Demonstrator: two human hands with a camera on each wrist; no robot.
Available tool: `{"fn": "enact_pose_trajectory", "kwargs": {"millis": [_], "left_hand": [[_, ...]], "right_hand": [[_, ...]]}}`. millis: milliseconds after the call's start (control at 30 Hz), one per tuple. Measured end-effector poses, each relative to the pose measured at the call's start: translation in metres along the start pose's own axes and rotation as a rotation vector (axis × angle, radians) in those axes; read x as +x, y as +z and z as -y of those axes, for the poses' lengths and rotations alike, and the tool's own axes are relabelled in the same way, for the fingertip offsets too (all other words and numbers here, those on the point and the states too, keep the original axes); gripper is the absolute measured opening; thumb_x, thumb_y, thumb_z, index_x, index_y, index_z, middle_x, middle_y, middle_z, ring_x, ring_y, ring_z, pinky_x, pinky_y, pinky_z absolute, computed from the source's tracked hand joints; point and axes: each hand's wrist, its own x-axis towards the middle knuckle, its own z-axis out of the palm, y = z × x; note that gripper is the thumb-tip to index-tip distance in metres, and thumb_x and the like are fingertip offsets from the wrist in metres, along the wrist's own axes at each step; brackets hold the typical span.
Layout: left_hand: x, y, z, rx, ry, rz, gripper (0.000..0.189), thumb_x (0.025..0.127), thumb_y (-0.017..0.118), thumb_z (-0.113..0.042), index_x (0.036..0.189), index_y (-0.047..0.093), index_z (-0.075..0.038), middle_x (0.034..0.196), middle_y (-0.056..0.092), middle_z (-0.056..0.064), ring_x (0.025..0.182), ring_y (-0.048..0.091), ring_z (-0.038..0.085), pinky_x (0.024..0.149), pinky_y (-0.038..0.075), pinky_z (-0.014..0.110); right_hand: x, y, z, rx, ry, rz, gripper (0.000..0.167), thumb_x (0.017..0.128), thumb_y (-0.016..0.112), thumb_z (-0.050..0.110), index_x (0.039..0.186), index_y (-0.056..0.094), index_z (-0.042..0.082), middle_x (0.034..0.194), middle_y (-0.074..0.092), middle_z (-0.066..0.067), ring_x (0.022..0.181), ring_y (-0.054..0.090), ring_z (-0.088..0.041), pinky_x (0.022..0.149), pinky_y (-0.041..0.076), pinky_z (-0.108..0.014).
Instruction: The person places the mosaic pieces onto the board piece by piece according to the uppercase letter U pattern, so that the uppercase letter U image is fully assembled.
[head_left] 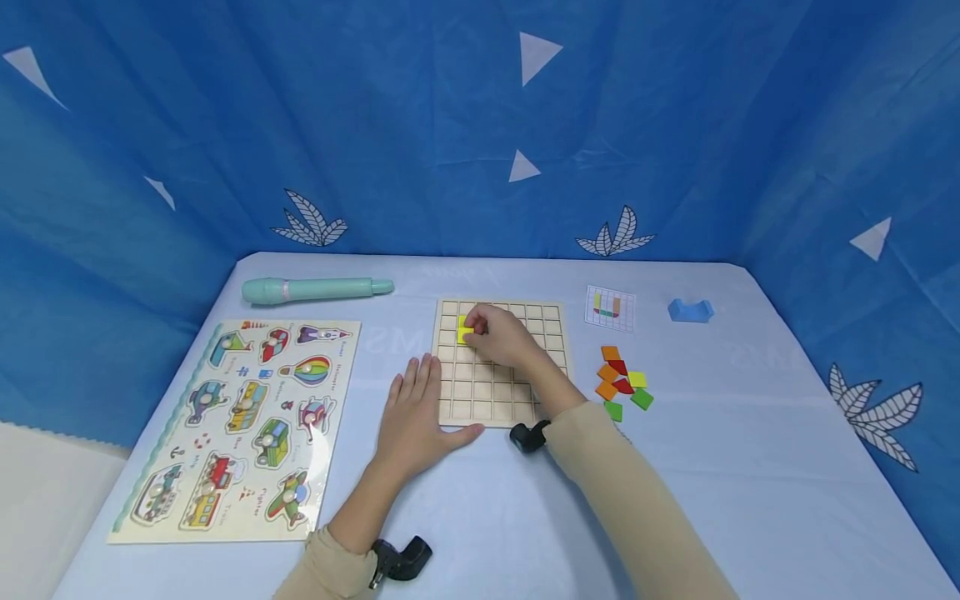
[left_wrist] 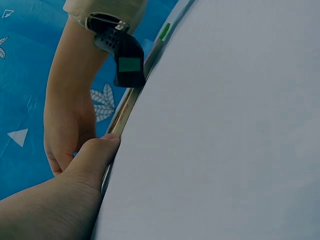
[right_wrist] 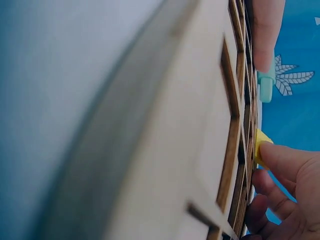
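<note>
A wooden grid board point(head_left: 480, 390) lies on the table in the head view. Over its upper left cells, my right hand point(head_left: 504, 338) pinches a yellow square tile point(head_left: 464, 337). More yellow shows just behind that tile; whether it is a second tile is partly hidden by the fingers. In the right wrist view the thumb presses the yellow tile point(right_wrist: 261, 146), which stands tilted at the grid. My left hand point(head_left: 414, 423) lies flat with straight fingers along the board's left side, its thumb touching the front left corner.
Right of the board lie several loose orange, red, green and yellow tiles point(head_left: 608, 372). Behind them are a pattern card point(head_left: 627, 310) and a blue holder point(head_left: 690, 312). A vehicle picture puzzle point(head_left: 315, 450) and a mint-green microphone-shaped stick point(head_left: 322, 289) lie to the left.
</note>
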Motion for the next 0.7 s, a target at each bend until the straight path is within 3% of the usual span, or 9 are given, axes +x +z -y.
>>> {"fn": "enact_pose_trajectory", "kwargs": {"millis": [467,700], "left_hand": [[0.0006,-0.0002,-0.0001,0.004,-0.001,0.01,0.125,0.076,0.058,-0.082,0.159,0.008,-0.003,0.167,0.009,0.013,0.156,0.003,0.03,0.126,0.008,0.05],[0.0005,0.0004,0.0009,0.002,-0.003,0.01,0.125,0.075,0.058,-0.082,0.159,0.008,-0.003,0.167,0.009,0.013,0.156,0.003,0.03,0.126,0.007,0.05]], "right_hand": [[-0.0023,-0.0017,-0.003,-0.066,0.001,0.013,0.01,0.093,0.069,0.021,0.102,0.073,0.018,0.094,0.066,0.004,0.087,0.06,-0.014,0.079,0.051,-0.029],[-0.0089,-0.0061,-0.0024,-0.042,-0.029,0.017,0.018,0.094,0.068,0.022,0.11,0.072,0.017,0.094,0.065,0.002,0.084,0.058,-0.016,0.077,0.05,-0.031]]}}
